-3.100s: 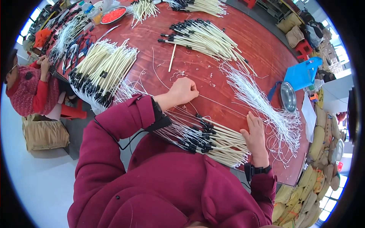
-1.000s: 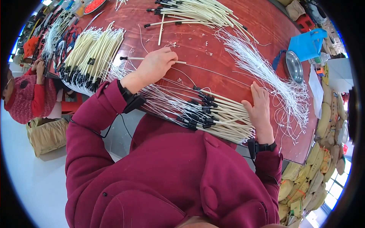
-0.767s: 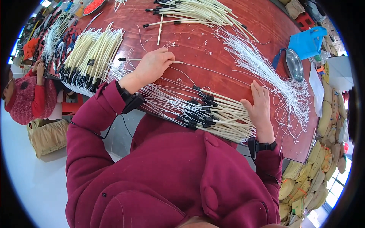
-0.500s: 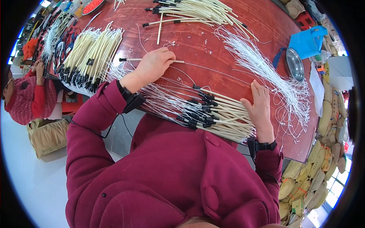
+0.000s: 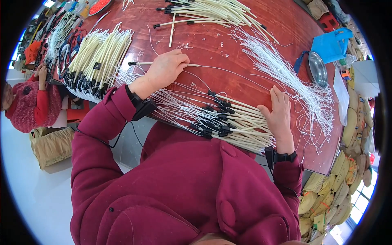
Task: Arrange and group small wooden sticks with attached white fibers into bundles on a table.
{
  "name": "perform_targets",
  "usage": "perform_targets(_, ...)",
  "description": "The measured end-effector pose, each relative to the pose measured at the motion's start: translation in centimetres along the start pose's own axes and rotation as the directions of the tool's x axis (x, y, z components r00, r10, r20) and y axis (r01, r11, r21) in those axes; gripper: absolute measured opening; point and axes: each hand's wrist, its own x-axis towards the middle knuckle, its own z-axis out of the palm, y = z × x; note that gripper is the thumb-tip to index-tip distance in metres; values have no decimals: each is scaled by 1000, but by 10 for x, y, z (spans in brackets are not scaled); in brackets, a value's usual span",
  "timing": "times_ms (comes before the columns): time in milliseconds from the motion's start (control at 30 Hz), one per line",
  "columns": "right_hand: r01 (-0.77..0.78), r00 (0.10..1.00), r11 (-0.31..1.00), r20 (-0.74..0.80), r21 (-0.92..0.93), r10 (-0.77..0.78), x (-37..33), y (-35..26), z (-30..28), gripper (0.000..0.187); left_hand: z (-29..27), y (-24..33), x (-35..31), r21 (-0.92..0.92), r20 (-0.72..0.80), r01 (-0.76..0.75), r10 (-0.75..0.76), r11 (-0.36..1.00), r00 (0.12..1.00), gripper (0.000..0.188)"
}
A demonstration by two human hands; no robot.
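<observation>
1. One pale tube [image 5: 143,63] with a black end fitting [image 5: 131,63] extends crosswise over the table [image 5: 241,87], long axis left to right, passing under the left hand [image 5: 166,68], the nearer hand.
2. Left hand: fingers curled, apparently pinching the tube toward its right end; contact partly hidden.
3. White cord [image 5: 234,72] runs from that end to the right hand [image 5: 279,114].
4. Right hand: nearly flat, thumb spread, beside the tube bundle [image 5: 249,126]; fingertip pressure on the cord cannot be told.

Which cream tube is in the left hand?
The lone tube beyond the near bundle, black cap pointing left, white cord at its right end; the left hand grips it. The other tubes lie grouped together.
</observation>
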Motion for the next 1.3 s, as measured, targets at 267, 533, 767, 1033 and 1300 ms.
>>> perform_targets(267,-16,1000,1000,-7,7,16,-1,-2,2,74,1,1,0,-10,4,7,-7,1000,1000,11)
perform_targets(533,-25,999,1000,29,-3,25,3,-2,-4,72,9,9,15,113,37,-70,66,991,997,12)
perform_targets(767,86,994,996,64,-23,-85,11,-2,-2,73,63,63,69,197,230,-422,377,885,897,11)
perform_targets(1033,124,992,991,23,49,-126,8,4,1,69,86,120,87,159,295,-510,452,845,842,12)
perform_targets(1300,139,990,985,-44,106,-135,31,5,-11,50,7,24,54,73,-37,-201,204,977,978,29)
